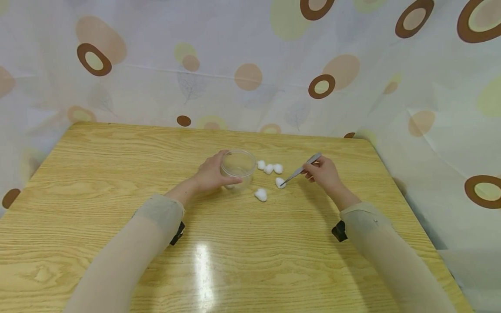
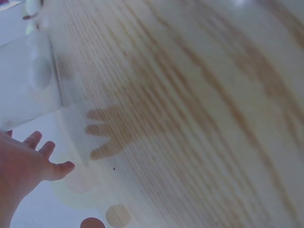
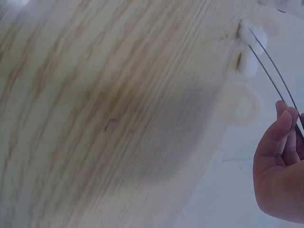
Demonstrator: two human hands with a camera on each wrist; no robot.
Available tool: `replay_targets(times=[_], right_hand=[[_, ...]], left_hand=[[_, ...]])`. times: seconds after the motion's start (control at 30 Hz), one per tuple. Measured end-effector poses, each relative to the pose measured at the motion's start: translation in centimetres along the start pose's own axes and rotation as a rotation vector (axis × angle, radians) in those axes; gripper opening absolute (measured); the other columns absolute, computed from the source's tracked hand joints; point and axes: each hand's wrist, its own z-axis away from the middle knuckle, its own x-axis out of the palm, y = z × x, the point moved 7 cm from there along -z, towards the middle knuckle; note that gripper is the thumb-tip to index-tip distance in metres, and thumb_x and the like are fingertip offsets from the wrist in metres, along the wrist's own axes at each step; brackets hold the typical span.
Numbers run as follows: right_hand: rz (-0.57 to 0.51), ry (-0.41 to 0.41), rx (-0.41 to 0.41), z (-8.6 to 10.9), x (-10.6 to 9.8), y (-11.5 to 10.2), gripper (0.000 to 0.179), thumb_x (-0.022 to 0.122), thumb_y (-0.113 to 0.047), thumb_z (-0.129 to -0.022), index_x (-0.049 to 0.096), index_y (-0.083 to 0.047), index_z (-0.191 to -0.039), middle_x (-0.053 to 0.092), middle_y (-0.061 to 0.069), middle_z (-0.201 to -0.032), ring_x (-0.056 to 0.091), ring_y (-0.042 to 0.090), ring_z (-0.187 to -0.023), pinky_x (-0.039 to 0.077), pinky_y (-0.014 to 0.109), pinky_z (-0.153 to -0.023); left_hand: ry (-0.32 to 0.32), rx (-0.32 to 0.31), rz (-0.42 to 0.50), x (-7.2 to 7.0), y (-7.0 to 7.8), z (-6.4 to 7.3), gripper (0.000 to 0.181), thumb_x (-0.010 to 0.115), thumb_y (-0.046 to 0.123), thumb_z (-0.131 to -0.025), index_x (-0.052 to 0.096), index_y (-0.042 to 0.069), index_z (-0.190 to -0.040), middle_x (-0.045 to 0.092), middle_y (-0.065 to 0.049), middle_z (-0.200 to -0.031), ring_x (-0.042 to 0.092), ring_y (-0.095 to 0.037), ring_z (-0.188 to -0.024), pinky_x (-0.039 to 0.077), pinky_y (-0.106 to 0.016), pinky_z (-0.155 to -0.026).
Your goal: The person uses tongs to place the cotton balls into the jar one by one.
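Note:
My left hand (image 1: 210,173) holds a clear round container (image 1: 246,179) from its left side, the thumb in front and the other fingers mostly hidden behind it. A pale roundish shape (image 2: 42,72) shows low through its wall in the left wrist view, probably a cotton ball. In my right hand (image 1: 325,172) are grey metal tweezers (image 1: 300,170), pinched between thumb and fingers. Their tips reach a white cotton ball (image 1: 279,181) on the table. From the right wrist view, the two tweezer arms (image 3: 270,78) look apart at the tips; whether they grip the cotton is unclear.
Three more cotton balls (image 1: 268,168) lie in a row just right of the container. Another cotton ball (image 1: 261,194) sits nearer the front. The wooden table (image 1: 250,261) meets a patterned cloth (image 1: 219,95) at its back and sides.

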Motion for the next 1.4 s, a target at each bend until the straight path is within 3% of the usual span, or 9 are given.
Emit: replay_targets(times=[0.33, 0.6, 1.17, 1.4], right_hand=[[-0.12, 0.015, 0.07, -0.1, -0.8, 0.8, 0.008, 0.051, -0.014, -0.095, 0.052, -0.009, -0.088, 0.064, -0.016, -0.064, 0.059, 0.004, -0.061, 0.051, 0.021, -0.061], [-0.208, 0.023, 0.102, 0.1, -1.2, 0.6, 0.009, 0.049, -0.015, -0.095, 0.052, -0.007, -0.095, 0.064, -0.016, -0.065, 0.056, 0.0, -0.059, 0.05, 0.018, -0.06], [-0.404, 0.033, 0.154, 0.2, -1.6, 0.3, 0.008, 0.047, -0.014, -0.096, 0.047, -0.007, -0.094, 0.066, -0.011, -0.065, 0.054, 0.001, -0.056, 0.046, 0.015, -0.054], [-0.455, 0.029, 0.157, 0.3, -1.9, -0.2, 0.012, 0.048, -0.012, -0.096, 0.053, -0.007, -0.086, 0.067, -0.009, -0.064, 0.054, 0.001, -0.055, 0.046, 0.015, -0.053]], left_hand=[[0.002, -0.001, 0.003, 0.0, -0.1, -0.1, 0.092, 0.075, 0.043, -0.075, 0.025, 0.011, -0.146, 0.04, -0.012, -0.143, 0.034, -0.036, -0.131, 0.02, -0.058, -0.107], [0.004, -0.001, 0.004, 0.0, -0.1, -0.1, 0.091, 0.075, 0.044, -0.075, 0.026, 0.011, -0.145, 0.041, -0.012, -0.142, 0.035, -0.035, -0.13, 0.021, -0.057, -0.106], [0.008, 0.024, 0.033, 0.0, -0.1, -0.1, 0.091, 0.076, 0.04, -0.075, 0.027, 0.009, -0.144, 0.04, -0.013, -0.142, 0.033, -0.036, -0.131, 0.024, -0.055, -0.107], [0.01, 0.032, 0.046, 0.0, 0.0, -0.2, 0.091, 0.078, 0.038, -0.074, 0.027, 0.009, -0.144, 0.042, -0.013, -0.141, 0.035, -0.035, -0.13, 0.028, -0.053, -0.107]])
